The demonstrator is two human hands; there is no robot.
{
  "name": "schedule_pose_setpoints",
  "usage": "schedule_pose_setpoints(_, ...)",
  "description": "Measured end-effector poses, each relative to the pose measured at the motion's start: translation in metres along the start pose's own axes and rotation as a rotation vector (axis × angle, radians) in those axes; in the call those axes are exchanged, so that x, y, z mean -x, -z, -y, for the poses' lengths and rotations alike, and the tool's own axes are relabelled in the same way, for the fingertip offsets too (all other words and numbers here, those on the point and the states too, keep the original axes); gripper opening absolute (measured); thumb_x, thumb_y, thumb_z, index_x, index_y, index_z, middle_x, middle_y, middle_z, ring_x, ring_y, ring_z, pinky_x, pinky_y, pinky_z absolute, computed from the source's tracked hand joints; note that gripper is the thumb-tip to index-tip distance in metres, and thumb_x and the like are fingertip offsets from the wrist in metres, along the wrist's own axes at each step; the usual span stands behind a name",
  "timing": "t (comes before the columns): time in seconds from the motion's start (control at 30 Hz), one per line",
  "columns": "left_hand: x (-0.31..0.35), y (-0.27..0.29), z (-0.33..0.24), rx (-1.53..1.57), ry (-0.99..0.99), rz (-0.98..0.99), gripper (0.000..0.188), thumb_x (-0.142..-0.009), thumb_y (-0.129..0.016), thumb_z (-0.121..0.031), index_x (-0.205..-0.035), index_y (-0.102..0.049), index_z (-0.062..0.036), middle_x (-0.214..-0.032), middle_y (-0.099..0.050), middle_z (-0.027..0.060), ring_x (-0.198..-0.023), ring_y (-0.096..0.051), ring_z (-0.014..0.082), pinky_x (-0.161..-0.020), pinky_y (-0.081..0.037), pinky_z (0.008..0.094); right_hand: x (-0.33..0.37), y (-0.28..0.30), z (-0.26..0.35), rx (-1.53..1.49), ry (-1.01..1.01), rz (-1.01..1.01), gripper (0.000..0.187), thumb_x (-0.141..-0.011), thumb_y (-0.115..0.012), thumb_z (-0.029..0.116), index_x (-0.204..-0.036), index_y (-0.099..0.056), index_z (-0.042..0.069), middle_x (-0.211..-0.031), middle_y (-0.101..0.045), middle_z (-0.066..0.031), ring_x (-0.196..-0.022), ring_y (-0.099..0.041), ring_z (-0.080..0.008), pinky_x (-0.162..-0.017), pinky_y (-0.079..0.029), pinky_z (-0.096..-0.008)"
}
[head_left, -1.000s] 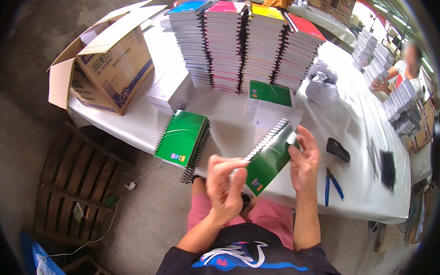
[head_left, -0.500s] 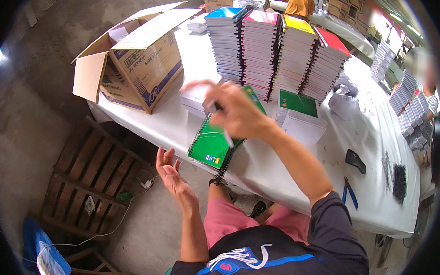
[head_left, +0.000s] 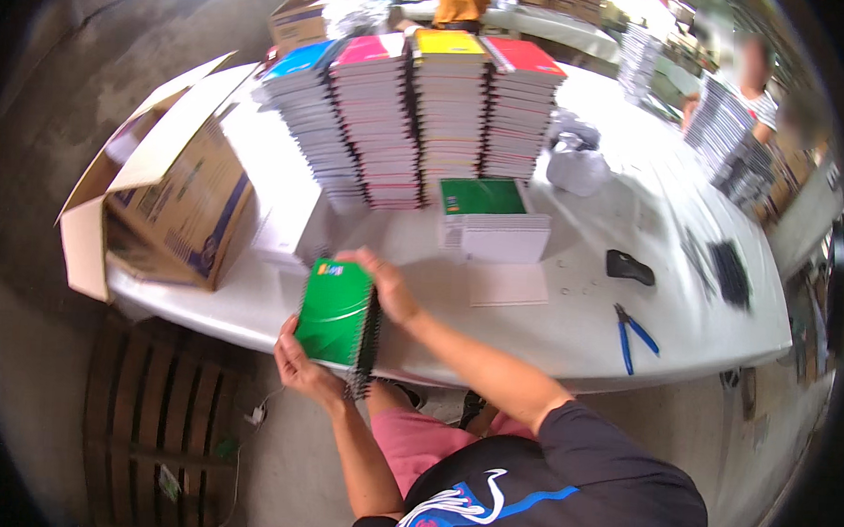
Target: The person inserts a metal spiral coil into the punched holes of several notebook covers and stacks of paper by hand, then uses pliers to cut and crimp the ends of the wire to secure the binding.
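Left hand (head_left: 306,370) has reached the green notebooks (head_left: 333,314), gripping their seven-o'clock edge — right hand (head_left: 390,287) bent at one, hold unclear; long axis twelve-to-six.

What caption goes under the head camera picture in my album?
Left hand and right hand at a green-covered notebook pile, four tall notebook stacks beyond.
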State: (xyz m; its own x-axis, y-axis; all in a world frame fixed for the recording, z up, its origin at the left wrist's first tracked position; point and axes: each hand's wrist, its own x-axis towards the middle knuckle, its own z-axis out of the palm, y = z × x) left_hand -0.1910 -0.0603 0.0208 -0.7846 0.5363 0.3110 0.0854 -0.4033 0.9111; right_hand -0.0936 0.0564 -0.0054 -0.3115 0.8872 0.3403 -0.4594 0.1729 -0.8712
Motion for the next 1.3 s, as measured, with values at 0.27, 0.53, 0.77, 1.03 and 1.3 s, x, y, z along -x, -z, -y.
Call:
schedule_pose_setpoints(0.27, -0.004, -0.003, 0.002, 0.284, 0.086, -0.148, 0.071, -0.098, -0.022, -0.056, -0.116, -0.055, 0.0055, -0.104, -0.061, 0.015, -0.093, -0.058, 0.0236, -0.084, -0.05, 0.0382, 0.011, -0.015, 0.004, 0.125, 0.057, -0.102, 0.045, -0.096, -0.047, 0.042, -0.119, -0.059, 0.005, -0.107, -0.064, -0.0061, -0.093, -0.058, -0.0126, -0.086, -0.044, -0.0269)
schedule_pose_setpoints(0.53, -0.012, 0.025, 0.053, -0.05, 0.079, -0.182, 0.055, -0.1, -0.032, -0.044, -0.131, -0.036, 0.0009, -0.109, -0.058, 0.0201, -0.095, -0.057, 0.0263, -0.088, -0.049, 0.041, 0.01, -0.019, 0.015, 0.125, -0.1, -0.098, 0.045, -0.093, -0.052, 0.043, -0.102, -0.065, 0.001, -0.091, -0.067, -0.009, -0.09, -0.06, -0.0173, -0.085, -0.046, -0.0314)
schedule_pose_setpoints(0.77, -0.039, 0.071, 0.146, 0.499, 0.089, -0.011, 0.064, -0.1, -0.022, -0.053, -0.15, -0.014, -0.0134, -0.145, -0.033, 0.0165, -0.119, -0.047, 0.0264, -0.103, -0.039, 0.0487, 0.008, -0.013, 0.012, -0.021, -0.037, -0.074, 0.05, -0.097, -0.044, 0.043, -0.111, -0.064, 0.0, -0.107, -0.067, -0.0127, -0.105, -0.059, -0.019, -0.095, -0.042, -0.031)
schedule_pose_setpoints(1.03, -0.032, 0.074, 0.118, 0.189, -0.072, -0.078, 0.066, -0.097, -0.026, -0.058, -0.135, -0.036, -0.0057, -0.136, -0.043, 0.0142, -0.121, -0.045, 0.028, -0.108, -0.029, 0.0488, 0.01, -0.022, 0.014, -0.026, -0.077, -0.011, 0.045, -0.099, -0.043, 0.041, -0.114, -0.064, 0.004, -0.11, -0.066, -0.0099, -0.106, -0.058, -0.0176, -0.095, -0.042, -0.0311)
schedule_pose_setpoints(1.3, -0.015, 0.031, 0.012, -0.025, -0.223, -0.277, 0.068, -0.097, -0.026, -0.056, -0.124, -0.052, 0.0002, -0.128, -0.053, 0.014, -0.12, -0.045, 0.0285, -0.105, -0.03, 0.0434, 0.009, -0.013, 0.028, 0.308, 0.329, -0.285, 0.032, -0.09, -0.056, 0.022, -0.12, -0.06, 0.011, -0.118, -0.059, -0.0092, -0.111, -0.056, -0.0243, -0.099, -0.04, -0.0378)
